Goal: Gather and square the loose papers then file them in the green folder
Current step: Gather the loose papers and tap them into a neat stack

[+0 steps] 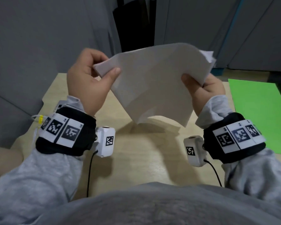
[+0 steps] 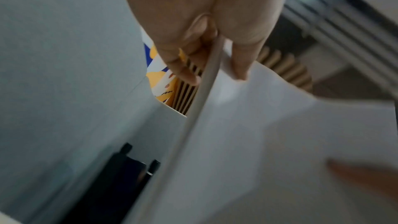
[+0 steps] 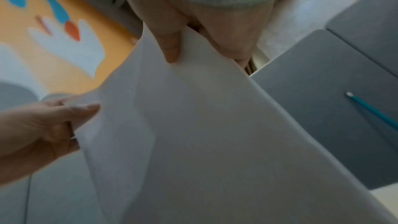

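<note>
L hand (image 1: pixel 88 78) & R hand (image 1: pixel 201 88) both pinch paper stack (image 1: pixel 152 82) above desk (image 1: pixel 144 151), green folder (image 1: pixel 256 114) at right

My left hand (image 1: pixel 88 80) is raised above the table (image 1: pixel 136 159), thumb (image 1: pixel 111 75) forward and fingers curled behind, pinching the left corner of the papers (image 1: pixel 152 82). My right hand (image 1: pixel 203 91) is raised at about the same height, its thumb (image 1: pixel 189 82) pressed on the front and fingers folded behind the right edge. Both palms face each other. My forearms, in grey sleeves (image 1: pixel 39 176), slope up from my body, with a banded camera on each wrist.
</note>
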Demonstrator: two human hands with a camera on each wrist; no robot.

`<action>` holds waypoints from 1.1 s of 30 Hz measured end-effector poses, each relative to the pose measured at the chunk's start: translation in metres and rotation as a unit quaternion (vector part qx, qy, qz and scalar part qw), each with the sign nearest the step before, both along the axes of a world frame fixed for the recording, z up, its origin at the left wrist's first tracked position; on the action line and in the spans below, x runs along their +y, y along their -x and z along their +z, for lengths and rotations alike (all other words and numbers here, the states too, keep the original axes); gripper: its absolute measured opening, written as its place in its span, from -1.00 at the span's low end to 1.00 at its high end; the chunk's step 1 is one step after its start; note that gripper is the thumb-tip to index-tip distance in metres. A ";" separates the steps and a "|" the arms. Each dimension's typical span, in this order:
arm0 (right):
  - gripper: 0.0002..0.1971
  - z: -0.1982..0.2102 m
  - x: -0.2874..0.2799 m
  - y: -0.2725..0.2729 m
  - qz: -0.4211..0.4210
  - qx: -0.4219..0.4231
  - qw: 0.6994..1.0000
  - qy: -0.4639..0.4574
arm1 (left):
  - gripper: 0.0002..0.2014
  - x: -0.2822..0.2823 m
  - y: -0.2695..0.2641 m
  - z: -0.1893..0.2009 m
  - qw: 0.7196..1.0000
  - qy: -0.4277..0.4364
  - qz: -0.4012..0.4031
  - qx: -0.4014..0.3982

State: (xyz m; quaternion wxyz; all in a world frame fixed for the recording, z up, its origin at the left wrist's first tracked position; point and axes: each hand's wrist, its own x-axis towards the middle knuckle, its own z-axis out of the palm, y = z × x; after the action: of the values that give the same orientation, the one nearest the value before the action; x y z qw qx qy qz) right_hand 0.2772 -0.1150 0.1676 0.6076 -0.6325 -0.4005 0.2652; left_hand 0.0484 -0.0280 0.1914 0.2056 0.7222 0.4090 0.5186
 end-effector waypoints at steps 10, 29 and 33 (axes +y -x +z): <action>-0.90 -0.019 -0.002 0.003 0.012 0.033 0.996 0.085 | -0.86 -0.012 -0.017 -0.039 0.967 0.246 -0.066 0.024; -0.60 -0.025 0.002 0.013 0.045 0.062 0.997 -0.009 | -0.83 -0.010 -0.004 -0.041 0.956 0.286 -0.041 -0.042; -0.45 -0.035 0.001 0.011 0.045 0.040 0.997 0.038 | -0.80 -0.013 -0.006 -0.073 0.931 0.360 -0.002 0.055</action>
State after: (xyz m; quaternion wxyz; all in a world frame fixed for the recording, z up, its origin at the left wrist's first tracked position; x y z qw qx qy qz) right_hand 0.2660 -0.1143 0.1323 0.5857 -0.6254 -0.3939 0.3326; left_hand 0.0546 -0.0415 0.1189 0.4294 0.6282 0.5775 0.2957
